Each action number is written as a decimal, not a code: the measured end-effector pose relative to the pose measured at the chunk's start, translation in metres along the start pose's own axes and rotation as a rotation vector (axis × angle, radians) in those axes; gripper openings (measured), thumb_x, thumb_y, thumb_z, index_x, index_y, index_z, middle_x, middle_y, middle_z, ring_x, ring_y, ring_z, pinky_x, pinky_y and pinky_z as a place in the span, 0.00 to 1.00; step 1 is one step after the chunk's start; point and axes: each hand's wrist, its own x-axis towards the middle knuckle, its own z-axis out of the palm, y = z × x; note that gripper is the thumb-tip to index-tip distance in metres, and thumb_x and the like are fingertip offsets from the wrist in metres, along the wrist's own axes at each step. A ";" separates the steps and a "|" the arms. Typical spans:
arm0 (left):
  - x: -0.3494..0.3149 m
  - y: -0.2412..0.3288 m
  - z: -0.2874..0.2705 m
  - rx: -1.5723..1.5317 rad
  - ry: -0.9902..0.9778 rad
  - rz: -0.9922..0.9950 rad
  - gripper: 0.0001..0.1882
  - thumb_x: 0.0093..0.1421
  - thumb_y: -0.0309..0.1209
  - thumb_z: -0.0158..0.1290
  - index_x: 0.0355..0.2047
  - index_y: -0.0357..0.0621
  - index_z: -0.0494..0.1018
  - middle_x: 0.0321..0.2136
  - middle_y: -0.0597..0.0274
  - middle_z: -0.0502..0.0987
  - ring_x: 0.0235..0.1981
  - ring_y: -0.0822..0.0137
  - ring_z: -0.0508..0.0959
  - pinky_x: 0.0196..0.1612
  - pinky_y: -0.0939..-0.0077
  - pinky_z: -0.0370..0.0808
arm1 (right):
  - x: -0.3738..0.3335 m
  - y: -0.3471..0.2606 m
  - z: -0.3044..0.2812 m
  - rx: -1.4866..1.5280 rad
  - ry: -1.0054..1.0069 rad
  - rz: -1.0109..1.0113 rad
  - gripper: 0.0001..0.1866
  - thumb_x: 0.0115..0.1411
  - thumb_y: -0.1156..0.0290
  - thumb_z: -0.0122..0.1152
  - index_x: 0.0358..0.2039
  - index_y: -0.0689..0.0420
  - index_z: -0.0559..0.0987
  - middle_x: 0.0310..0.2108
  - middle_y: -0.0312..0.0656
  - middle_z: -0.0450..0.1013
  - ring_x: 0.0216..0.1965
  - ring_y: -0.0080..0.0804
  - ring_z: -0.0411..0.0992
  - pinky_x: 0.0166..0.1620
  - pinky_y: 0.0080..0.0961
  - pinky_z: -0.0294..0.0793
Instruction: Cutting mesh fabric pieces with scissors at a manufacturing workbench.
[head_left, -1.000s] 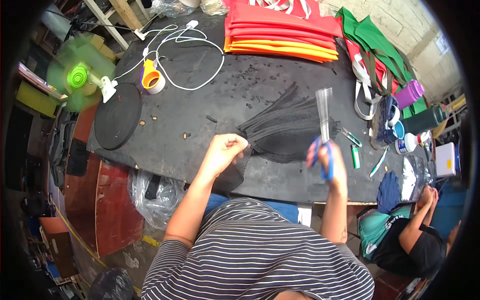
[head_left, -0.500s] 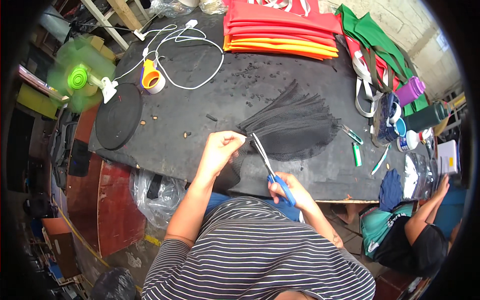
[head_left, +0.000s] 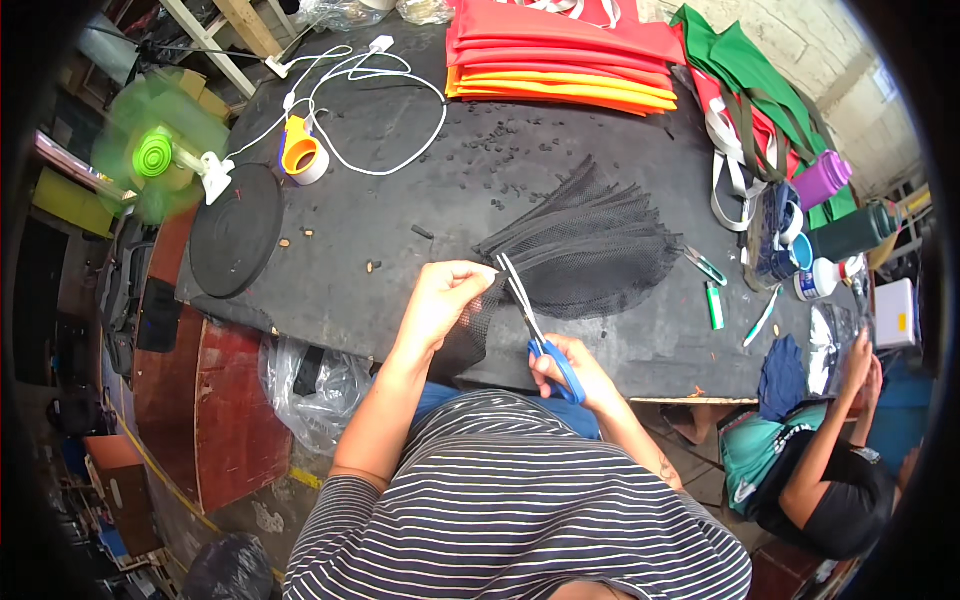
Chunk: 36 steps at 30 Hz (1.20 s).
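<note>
A piece of black mesh fabric [head_left: 600, 255] lies fanned out on the dark table, one part hanging toward the near edge. My left hand [head_left: 447, 298] pinches a gathered edge of it between thumb and fingertips. In my right hand [head_left: 573, 372] is a pair of scissors [head_left: 525, 305] with blue handles. Its blades point up and left, slightly parted, their tips just right of my left fingertips at the mesh. Whether the blades touch the fabric I cannot tell.
Small black scraps [head_left: 510, 150] are scattered beyond the mesh. Red and orange bags [head_left: 560, 60] are stacked at the back. A tape dispenser [head_left: 303, 157], white cable [head_left: 440, 125] and black roll [head_left: 235, 235] are left. Thread snips [head_left: 705, 265] lie right. A co-worker [head_left: 830, 470] sits at the lower right.
The scissors and my right hand have shifted slightly up and left, toward my left fingertips. My left hand stays nearly still. The co-worker's arms have moved.
</note>
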 end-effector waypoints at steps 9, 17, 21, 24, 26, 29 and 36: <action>0.001 -0.002 -0.003 -0.021 -0.025 -0.001 0.08 0.54 0.30 0.52 0.30 0.37 0.75 0.17 0.72 0.71 0.15 0.83 0.66 0.15 0.90 0.59 | 0.000 -0.003 0.004 0.013 0.052 0.033 0.13 0.51 0.64 0.62 0.22 0.58 0.69 0.15 0.32 0.66 0.13 0.15 0.63 0.17 0.11 0.60; -0.001 0.003 0.003 0.032 0.077 0.049 0.07 0.54 0.29 0.53 0.26 0.37 0.75 0.15 0.72 0.71 0.14 0.83 0.66 0.16 0.90 0.60 | 0.001 0.007 0.004 -0.049 0.056 -0.024 0.17 0.49 0.58 0.64 0.25 0.57 0.69 0.16 0.30 0.64 0.15 0.14 0.62 0.19 0.11 0.61; -0.002 0.003 0.004 0.064 0.088 0.086 0.07 0.54 0.29 0.53 0.26 0.37 0.75 0.14 0.72 0.70 0.14 0.83 0.67 0.17 0.90 0.61 | 0.002 0.005 0.005 -0.106 0.011 0.005 0.18 0.50 0.57 0.61 0.28 0.58 0.68 0.18 0.31 0.65 0.16 0.16 0.64 0.22 0.12 0.61; -0.003 0.004 0.005 0.069 0.080 0.084 0.07 0.54 0.29 0.53 0.26 0.37 0.75 0.14 0.72 0.70 0.14 0.83 0.67 0.17 0.90 0.61 | 0.002 0.002 0.006 -0.085 0.026 0.007 0.16 0.51 0.58 0.61 0.27 0.58 0.69 0.17 0.32 0.65 0.16 0.16 0.64 0.21 0.12 0.61; -0.004 0.005 0.006 0.074 0.080 0.074 0.07 0.54 0.29 0.53 0.26 0.37 0.75 0.14 0.72 0.70 0.14 0.83 0.66 0.17 0.90 0.61 | 0.003 0.002 0.005 -0.044 0.031 0.012 0.15 0.51 0.61 0.61 0.25 0.58 0.69 0.15 0.32 0.65 0.14 0.16 0.63 0.19 0.11 0.61; -0.004 0.003 0.005 0.066 0.077 0.095 0.07 0.54 0.29 0.53 0.26 0.37 0.75 0.14 0.72 0.70 0.14 0.83 0.66 0.18 0.90 0.61 | 0.001 -0.004 0.007 -0.071 0.070 0.058 0.13 0.51 0.64 0.62 0.23 0.58 0.70 0.13 0.32 0.65 0.13 0.15 0.63 0.17 0.11 0.61; -0.007 0.004 0.014 0.059 0.023 0.128 0.06 0.53 0.28 0.55 0.26 0.37 0.75 0.18 0.71 0.71 0.18 0.81 0.68 0.22 0.87 0.65 | 0.011 -0.010 0.011 0.079 0.226 -0.238 0.15 0.46 0.68 0.67 0.28 0.59 0.69 0.22 0.35 0.70 0.21 0.17 0.69 0.24 0.12 0.67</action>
